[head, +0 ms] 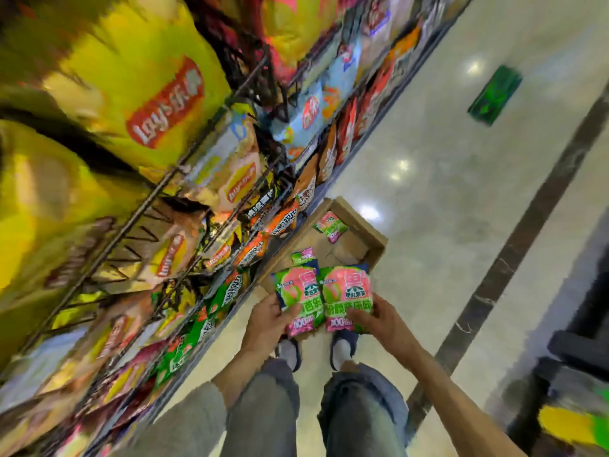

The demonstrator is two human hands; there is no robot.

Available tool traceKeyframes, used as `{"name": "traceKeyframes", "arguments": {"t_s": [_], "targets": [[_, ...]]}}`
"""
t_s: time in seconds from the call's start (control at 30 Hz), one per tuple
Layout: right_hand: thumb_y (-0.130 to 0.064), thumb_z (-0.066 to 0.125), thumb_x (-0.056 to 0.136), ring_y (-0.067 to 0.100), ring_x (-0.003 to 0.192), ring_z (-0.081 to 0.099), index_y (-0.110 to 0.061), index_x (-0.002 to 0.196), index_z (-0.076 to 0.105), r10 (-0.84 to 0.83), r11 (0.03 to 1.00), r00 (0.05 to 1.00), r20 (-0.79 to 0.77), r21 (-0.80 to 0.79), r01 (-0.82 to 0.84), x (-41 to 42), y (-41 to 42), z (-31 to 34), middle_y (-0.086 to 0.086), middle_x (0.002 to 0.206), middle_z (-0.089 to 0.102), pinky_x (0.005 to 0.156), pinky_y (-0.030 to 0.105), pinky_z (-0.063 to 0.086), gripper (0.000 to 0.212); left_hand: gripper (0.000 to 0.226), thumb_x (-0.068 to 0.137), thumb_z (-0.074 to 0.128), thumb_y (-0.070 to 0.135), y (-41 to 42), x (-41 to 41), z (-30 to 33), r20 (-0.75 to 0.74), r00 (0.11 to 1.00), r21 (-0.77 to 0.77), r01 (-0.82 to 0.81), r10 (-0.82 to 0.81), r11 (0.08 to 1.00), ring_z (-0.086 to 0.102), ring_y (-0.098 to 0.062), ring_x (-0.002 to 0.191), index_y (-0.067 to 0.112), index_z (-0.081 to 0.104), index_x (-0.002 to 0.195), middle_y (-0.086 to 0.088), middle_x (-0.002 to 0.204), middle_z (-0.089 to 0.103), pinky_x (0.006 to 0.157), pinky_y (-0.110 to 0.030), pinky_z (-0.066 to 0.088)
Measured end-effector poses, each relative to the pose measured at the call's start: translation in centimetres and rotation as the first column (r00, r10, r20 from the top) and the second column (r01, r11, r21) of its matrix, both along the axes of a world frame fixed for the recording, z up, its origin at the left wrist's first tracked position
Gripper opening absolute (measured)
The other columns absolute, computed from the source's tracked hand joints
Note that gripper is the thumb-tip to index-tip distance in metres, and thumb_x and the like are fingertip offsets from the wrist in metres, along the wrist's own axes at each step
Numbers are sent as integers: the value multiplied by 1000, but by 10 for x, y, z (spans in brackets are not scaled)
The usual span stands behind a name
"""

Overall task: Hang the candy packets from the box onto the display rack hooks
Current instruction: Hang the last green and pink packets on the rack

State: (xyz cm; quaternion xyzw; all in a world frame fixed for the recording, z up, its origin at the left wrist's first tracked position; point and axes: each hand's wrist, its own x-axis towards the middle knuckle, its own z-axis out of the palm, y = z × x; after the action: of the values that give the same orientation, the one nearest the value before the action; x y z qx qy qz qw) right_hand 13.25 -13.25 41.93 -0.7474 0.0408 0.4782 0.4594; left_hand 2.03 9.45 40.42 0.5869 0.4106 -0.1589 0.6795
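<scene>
My left hand point(268, 319) grips a green and pink candy packet point(296, 291) by its lower edge. Beside it, my right hand point(375, 319) grips a second packet point(346, 291) of the same kind. Both packets are held side by side above my feet. On the floor beyond them lies an open cardboard box point(365, 225). Inside it I see one more candy packet point(330, 226), and another packet point(304, 255) peeks out behind the ones I hold. The display rack point(211, 179) with wire hooks runs along my left, filled with hanging snack bags.
Large yellow chip bags point(138, 84) hang close to my head at the upper left. A polished tile floor point(461, 159) stretches to the right with a dark stripe point(514, 255). A dark cart or fixture point(580, 374) stands at the lower right.
</scene>
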Motion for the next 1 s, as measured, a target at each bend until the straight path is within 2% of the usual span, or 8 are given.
{"name": "traceKeyframes", "arguments": {"t_s": [0.13,0.23,0.4,0.57,0.67,0.77,0.87,1.0], "targets": [[-11,65,99,6,92,75,-22,111,69,4,998,998,63,55,-7,-21,13,88,-11,99,80,78,22,58,16,22,91,71,1,8,-24,90,40,999,96,-8,4,995,75,-4,87,11,65,110,15,90,78,67,-13,55],[-8,65,98,-1,86,74,-23,108,68,17,997,993,118,74,-26,-35,20,139,-21,92,78,72,14,54,18,12,92,73,5,15,-41,147,81,997,124,-28,18,992,68,2,60,5,64,101,1,79,72,61,-17,51],[-15,66,99,2,89,74,-15,120,68,82,985,974,211,135,-112,-49,33,199,-4,107,78,73,14,55,21,25,88,79,34,22,-82,209,186,980,171,-100,68,980,71,-21,76,18,72,105,-8,86,77,74,-41,54],[-52,79,83,22,108,73,-21,129,64,243,930,944,225,223,-292,-54,48,237,-1,119,76,94,44,58,58,44,80,79,61,12,-134,250,243,939,185,-293,245,938,52,-15,73,22,67,96,-5,76,51,74,-37,43],[-40,73,93,14,108,72,-32,122,66,399,866,866,301,188,-464,-62,64,244,-16,111,77,92,33,57,30,33,83,79,46,-10,-169,280,262,882,237,-452,392,860,59,-13,69,19,72,100,4,65,65,68,-33,44],[-41,68,94,-4,99,67,-34,119,66,543,762,765,348,179,-622,-79,81,261,-21,107,73,78,11,48,25,56,76,80,52,-37,-211,300,295,779,257,-622,553,739,61,-19,79,6,69,105,3,81,70,70,-35,47],[-25,66,99,-25,75,55,-27,111,64,666,637,657,353,190,-747,-109,92,283,-25,94,63,64,-2,39,12,27,91,75,37,-71,-254,320,303,704,263,-710,642,654,73,-16,98,24,73,114,7,106,78,89,-35,57],[-26,72,95,-1,94,69,-28,103,69,766,473,503,400,179,-862,-159,109,295,-12,101,75,66,2,43,9,24,96,69,16,-115,-304,342,367,479,204,-878,797,434,75,-6,94,18,68,119,10,98,80,76,-15,56]]}}
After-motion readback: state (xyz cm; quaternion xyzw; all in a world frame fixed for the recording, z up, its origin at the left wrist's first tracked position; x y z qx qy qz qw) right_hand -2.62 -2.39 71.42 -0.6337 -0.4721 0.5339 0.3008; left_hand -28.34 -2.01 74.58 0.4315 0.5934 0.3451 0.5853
